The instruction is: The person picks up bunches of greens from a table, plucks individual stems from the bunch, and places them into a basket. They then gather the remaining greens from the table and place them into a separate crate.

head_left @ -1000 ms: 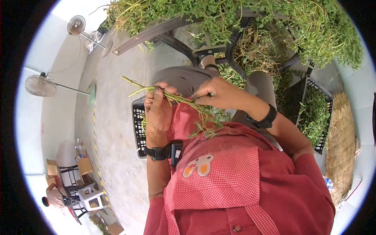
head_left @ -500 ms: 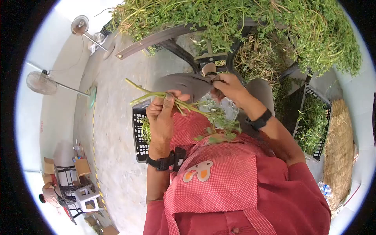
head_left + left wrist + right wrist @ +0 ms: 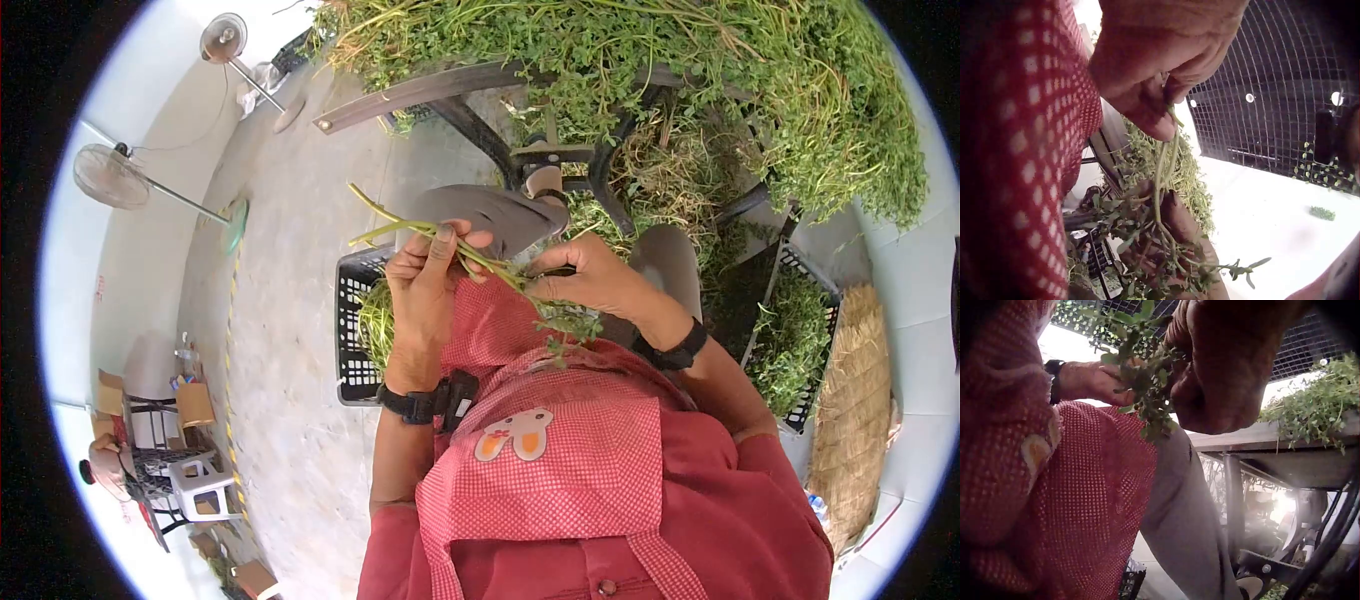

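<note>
Over the lap, the left hand (image 3: pixel 425 285) pinches a few green stems (image 3: pixel 385 222) between thumb and fingers, their cut ends pointing up and left. Leafy tops (image 3: pixel 572 322) hang over the apron. The right hand (image 3: pixel 600 280) has its thumb and fingers closed on the stems just below the left hand. In the left wrist view the stems (image 3: pixel 1160 175) run from the left fingertips down to the right hand (image 3: pixel 1179 231) behind the leaves. The right wrist view has leaves (image 3: pixel 1147 381) beside the curled right hand (image 3: pixel 1222 369).
A table edge (image 3: pixel 430 90) bears a large heap of greens (image 3: pixel 600 50). Black crates with greens stand at the left (image 3: pixel 350 340) and right (image 3: pixel 825 310). More plants lie under the table. Two fans (image 3: pixel 110 177) and a seated person (image 3: pixel 108 465) are at the left.
The right hand moved away from the stems toward the knee, then came back and took hold of them again. The left hand kept its grip and shifted slightly right.
</note>
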Motion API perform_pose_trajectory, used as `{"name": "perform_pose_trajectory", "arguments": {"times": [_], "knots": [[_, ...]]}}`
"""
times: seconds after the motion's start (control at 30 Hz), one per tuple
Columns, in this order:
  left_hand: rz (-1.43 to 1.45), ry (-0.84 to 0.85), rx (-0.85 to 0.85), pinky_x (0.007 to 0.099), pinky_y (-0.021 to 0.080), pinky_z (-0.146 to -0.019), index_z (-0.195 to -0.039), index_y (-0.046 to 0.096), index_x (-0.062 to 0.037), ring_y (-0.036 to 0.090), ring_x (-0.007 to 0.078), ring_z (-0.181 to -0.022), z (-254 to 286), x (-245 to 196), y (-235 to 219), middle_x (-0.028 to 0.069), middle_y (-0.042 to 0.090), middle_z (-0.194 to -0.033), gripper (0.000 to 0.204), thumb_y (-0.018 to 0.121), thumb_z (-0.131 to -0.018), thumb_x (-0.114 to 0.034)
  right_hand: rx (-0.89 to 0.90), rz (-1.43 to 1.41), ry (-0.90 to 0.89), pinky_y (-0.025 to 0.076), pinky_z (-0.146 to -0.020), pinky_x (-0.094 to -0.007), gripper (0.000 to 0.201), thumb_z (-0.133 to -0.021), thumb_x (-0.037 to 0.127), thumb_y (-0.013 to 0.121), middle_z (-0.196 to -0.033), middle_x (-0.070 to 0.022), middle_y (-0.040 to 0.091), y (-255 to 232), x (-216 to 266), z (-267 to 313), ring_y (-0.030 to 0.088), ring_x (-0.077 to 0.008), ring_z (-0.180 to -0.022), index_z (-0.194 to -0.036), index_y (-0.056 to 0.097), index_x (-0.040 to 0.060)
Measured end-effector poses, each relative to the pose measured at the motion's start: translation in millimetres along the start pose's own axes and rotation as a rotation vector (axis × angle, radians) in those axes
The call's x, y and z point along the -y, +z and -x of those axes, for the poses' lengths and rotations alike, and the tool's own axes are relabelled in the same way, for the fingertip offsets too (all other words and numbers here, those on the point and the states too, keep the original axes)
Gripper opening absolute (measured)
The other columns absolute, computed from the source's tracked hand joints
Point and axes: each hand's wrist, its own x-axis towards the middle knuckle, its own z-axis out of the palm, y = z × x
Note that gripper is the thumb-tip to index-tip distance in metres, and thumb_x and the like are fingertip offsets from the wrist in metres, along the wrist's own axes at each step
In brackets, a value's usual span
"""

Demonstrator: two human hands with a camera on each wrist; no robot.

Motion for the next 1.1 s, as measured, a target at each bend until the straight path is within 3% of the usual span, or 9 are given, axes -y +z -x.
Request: {"name": "perform_pose_trajectory", "arguments": {"times": [0.4, 0.6, 0.7, 0.8, 0.87, 0.93, 1.0, 1.07, 1.1], "knots": [[-0.057, 0.010, 0.003, 0.0230, 0.049, -0.058, -0.095, 0.061, 0.0041, 0.060, 0.0118, -0.061, 6.4, -1.6, 9.2, 0.0159, 0.067, -0.086, 0.021, 0.052, -0.092, -0.015, -0.145, 0.012, 0.142, 0.040, -0.053, -0.0241, 0.020, -0.075, 0.017, 0.069, -0.066, 0.0000, 0.058, 5.0, -1.8, -3.7, 0.049, -0.0055, -0.060, -0.080, 0.066, -0.0021], [-0.527, 0.203, 0.206, 0.0236, 0.050, -0.064, -0.093, 0.061, 0.0023, 0.060, 0.0118, -0.067, 23.4, 6.7, 30.0, 0.0080, 0.066, -0.084, 0.011, 0.054, -0.089, -0.006, -0.365, -0.159, 0.160, 0.035, -0.048, -0.0272, 0.025, -0.073, 0.018, 0.071, -0.057, 0.0003, 0.048, 18.0, -16.1, -24.9, 0.042, -0.0077, -0.056, -0.068, 0.061, -0.0041], [-0.604, 0.286, 0.303, 0.0243, 0.051, -0.063, -0.095, 0.060, 0.0014, 0.060, 0.0111, -0.066, 29.7, -0.5, 34.2, 0.0079, 0.066, -0.087, 0.010, 0.054, -0.088, -0.004, -0.359, 0.078, 0.134, 0.038, -0.051, -0.0232, 0.014, -0.080, 0.013, 0.063, -0.065, -0.0002, 0.056, 9.8, -51.4, -25.3, 0.047, -0.0055, -0.059, -0.078, 0.064, -0.0009], [-0.402, 0.276, 0.279, 0.0249, 0.051, -0.061, -0.096, 0.061, 0.0022, 0.060, 0.0115, -0.065, 30.8, -0.1, 42.8, 0.0102, 0.066, -0.087, 0.013, 0.053, -0.090, -0.007, -0.323, -0.217, 0.107, 0.038, -0.049, -0.0278, 0.018, -0.077, 0.021, 0.067, -0.065, 0.0026, 0.051, -5.5, -66.6, -17.6, 0.045, -0.0086, -0.057, -0.075, 0.062, 0.0035], [-0.279, 0.060, 0.065, 0.0267, 0.052, -0.061, -0.096, 0.060, 0.0041, 0.062, 0.0136, -0.067, 20.5, -5.9, 31.2, 0.0151, 0.066, -0.085, 0.021, 0.049, -0.093, -0.013, -0.396, -0.580, 0.410, 0.042, -0.051, -0.0266, 0.018, -0.079, 0.024, 0.064, -0.073, 0.0003, 0.055, -10.9, -44.2, -6.8, 0.050, -0.0112, -0.060, -0.084, 0.061, 0.0066], [-0.170, 0.037, 0.061, 0.0270, 0.052, -0.059, -0.097, 0.060, 0.0038, 0.062, 0.0137, -0.065, 13.8, -7.0, 23.5, 0.0157, 0.066, -0.085, 0.022, 0.049, -0.093, -0.016, -0.318, -0.622, 0.465, 0.048, -0.055, -0.0255, 0.018, -0.084, 0.023, 0.057, -0.086, -0.0052, 0.061, -24.3, -44.3, 5.1, 0.059, -0.0151, -0.070, -0.094, 0.059, 0.0077], [-0.059, 0.026, 0.051, 0.0272, 0.052, -0.058, -0.098, 0.059, 0.0034, 0.061, 0.0138, -0.062, 10.9, -4.9, 21.2, 0.0162, 0.067, -0.084, 0.024, 0.050, -0.093, -0.018, -0.053, -1.028, 0.172, 0.051, -0.067, -0.0265, 0.019, -0.089, 0.021, 0.049, -0.097, -0.0100, 0.062, -28.3, -51.5, 15.5, 0.060, -0.0165, -0.089, -0.100, 0.058, 0.0086], [0.028, -0.008, 0.018, 0.0268, 0.051, -0.055, -0.098, 0.060, 0.0027, 0.060, 0.0135, -0.059, 10.3, -1.5, 21.8, 0.0163, 0.066, -0.084, 0.024, 0.050, -0.093, -0.019, 0.006, -1.008, 0.133, 0.051, -0.073, -0.0274, 0.026, -0.093, 0.025, 0.042, -0.105, -0.0133, 0.061, -20.6, -58.4, 13.5, 0.059, -0.0188, -0.099, -0.106, 0.056, 0.0084], [0.025, -0.009, 0.019, 0.0268, 0.051, -0.055, -0.098, 0.060, 0.0027, 0.060, 0.0135, -0.059, 9.1, -0.8, 20.7, 0.0163, 0.066, -0.084, 0.024, 0.050, -0.093, -0.019, -0.067, -0.748, -0.127, 0.051, -0.073, -0.0267, 0.028, -0.093, 0.028, 0.043, -0.103, -0.0133, 0.061, -10.3, -61.8, 20.9, 0.060, -0.0187, -0.096, -0.106, 0.056, 0.0068]]}}
